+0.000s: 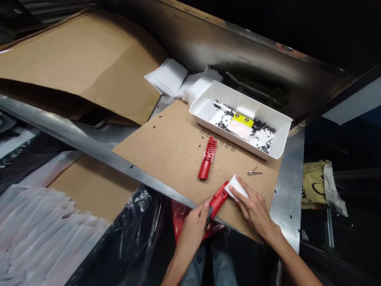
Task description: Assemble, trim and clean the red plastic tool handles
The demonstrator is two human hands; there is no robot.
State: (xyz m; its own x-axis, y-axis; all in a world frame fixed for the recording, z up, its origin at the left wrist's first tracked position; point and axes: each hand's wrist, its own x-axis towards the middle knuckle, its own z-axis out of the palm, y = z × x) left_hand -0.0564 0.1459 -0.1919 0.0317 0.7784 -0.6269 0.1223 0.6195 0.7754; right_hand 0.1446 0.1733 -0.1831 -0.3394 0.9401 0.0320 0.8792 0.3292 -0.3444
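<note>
My left hand [199,214] is closed around the dark lower end of a red plastic housing [219,201], which points up and to the right over the cardboard's front edge. In my right hand [251,202] is a white sponge block [236,187], pinched between thumb and fingers and held against the top end of the housing. A second red housing half [207,158] lies on the cardboard just beyond, its ribbed inner side facing up. To the right of it rests a small metal nail clipper [254,172].
A white tray [241,145] holds black bits, a pen and a yellow-labelled packet [242,122]. Behind it lie white sheets [169,77]. The cardboard mat [166,139] covers the metal table. A large cardboard box [119,67] stands left; wrapped white pieces [44,234] lie lower left.
</note>
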